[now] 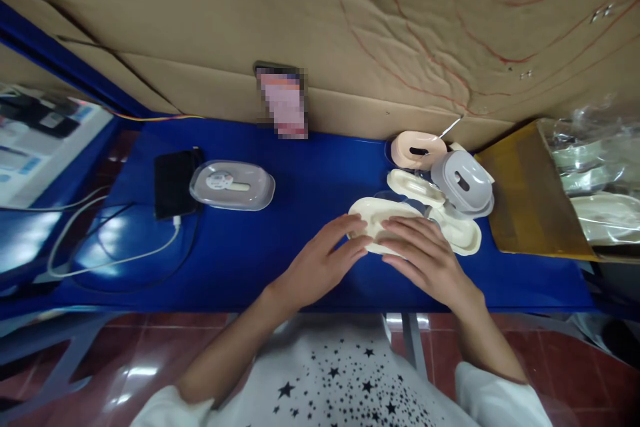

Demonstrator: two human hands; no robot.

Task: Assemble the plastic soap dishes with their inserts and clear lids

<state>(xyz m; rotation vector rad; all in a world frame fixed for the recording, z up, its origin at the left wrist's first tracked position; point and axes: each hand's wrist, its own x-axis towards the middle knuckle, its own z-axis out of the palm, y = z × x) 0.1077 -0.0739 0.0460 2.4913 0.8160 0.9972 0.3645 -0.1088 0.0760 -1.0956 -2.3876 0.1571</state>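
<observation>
A cream oval plastic tray [374, 207] is between my hands, near the front of the blue table. My left hand [323, 259] closes on its left end, thumb and fingers at the rim. Across the right part of the tray lie the fingers of my right hand [433, 257], covering much of it. Close behind and to the right are two more cream oval pieces [415, 187], one partly behind my right hand. A grey oval box [463, 184] with a dark slot and a pink oval box [417, 149] stand beyond them.
A lidded oval box [233, 185] with a round label sits at left, touching a black phone or power bank [175, 184] with a white cable. A pixelated phone-like screen [283, 100] leans on the cardboard wall. At right, a carton [535, 194] holds plastic-wrapped pieces.
</observation>
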